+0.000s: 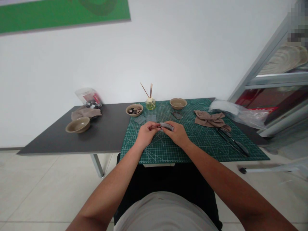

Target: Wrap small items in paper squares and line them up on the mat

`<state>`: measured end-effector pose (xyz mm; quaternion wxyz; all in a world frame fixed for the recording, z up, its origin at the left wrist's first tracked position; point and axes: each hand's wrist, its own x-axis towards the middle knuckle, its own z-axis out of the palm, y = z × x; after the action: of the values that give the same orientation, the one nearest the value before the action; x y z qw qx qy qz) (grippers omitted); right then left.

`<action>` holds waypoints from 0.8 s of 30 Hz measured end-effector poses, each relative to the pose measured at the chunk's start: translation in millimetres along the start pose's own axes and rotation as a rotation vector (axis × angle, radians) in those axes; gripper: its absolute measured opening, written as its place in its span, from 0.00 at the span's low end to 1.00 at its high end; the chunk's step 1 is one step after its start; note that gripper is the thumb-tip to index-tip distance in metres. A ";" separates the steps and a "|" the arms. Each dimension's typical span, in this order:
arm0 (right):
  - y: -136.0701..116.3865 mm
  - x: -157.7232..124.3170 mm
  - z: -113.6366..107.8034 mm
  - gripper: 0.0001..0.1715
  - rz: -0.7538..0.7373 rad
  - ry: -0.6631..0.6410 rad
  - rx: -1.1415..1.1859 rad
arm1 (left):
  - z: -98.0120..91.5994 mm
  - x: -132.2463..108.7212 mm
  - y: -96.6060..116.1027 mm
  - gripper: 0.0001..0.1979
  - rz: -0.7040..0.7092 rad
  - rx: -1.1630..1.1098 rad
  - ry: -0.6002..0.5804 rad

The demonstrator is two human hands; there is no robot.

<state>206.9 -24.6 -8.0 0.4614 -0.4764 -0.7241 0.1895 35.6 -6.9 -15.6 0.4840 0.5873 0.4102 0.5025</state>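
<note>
Over the green cutting mat point(166, 154), my two hands meet at the fingertips. My right hand point(178, 134) is closed on a curved grey strip point(167, 126) that looks like folded sandpaper. My left hand point(145, 133) pinches a small dark piece at the strip's left end; it is too small to name. Just beyond my hands lie grey sheets point(151, 118), flat on the mat. Another darker grey sheet point(177, 115) is beyond my right hand. A tan bowl point(126, 112) of dark and pinkish stones point(136, 110) stands behind my left hand.
Behind the hands stand a reed diffuser point(150, 104) and a second tan bowl point(178, 107). On the right are a brown cloth point(208, 118), black-handled tools point(233, 142) and a plastic bag point(240, 112). Another bowl point(78, 126), a cloth point(86, 113) and a clear container point(88, 96) sit left.
</note>
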 end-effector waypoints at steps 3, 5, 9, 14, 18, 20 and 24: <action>2.2 0.4 -0.4 0.09 0.019 -0.025 0.024 | 0.1 -0.2 0.1 0.10 -0.028 -0.047 -0.008; 2.7 0.4 -0.8 0.08 0.023 -0.035 0.029 | 0.2 -0.3 -0.2 0.11 -0.052 -0.064 -0.003; 1.6 -0.7 -1.3 0.08 0.000 -0.018 0.027 | 0.9 -0.5 0.0 0.12 -0.071 -0.095 -0.004; 0.4 -1.0 -0.5 0.07 -0.061 -0.014 -0.008 | 1.2 -0.6 0.9 0.14 -0.082 -0.121 0.001; -0.5 -0.5 -0.5 0.07 -0.077 -0.056 -0.019 | 0.7 -0.5 0.4 0.16 -0.084 -0.128 -0.015; -1.2 -0.7 -1.0 0.06 -0.072 -0.053 -0.019 | 0.2 -0.6 0.2 0.16 -0.083 -0.114 -0.029; -1.4 -1.4 -1.1 0.06 -0.058 -0.039 -0.033 | -1.9 -0.1 -1.1 0.12 -0.050 -0.006 -0.057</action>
<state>207.3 -26.7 -7.2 0.4446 -0.4588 -0.7496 0.1733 33.7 -6.5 -16.6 0.5097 0.5894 0.4092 0.4748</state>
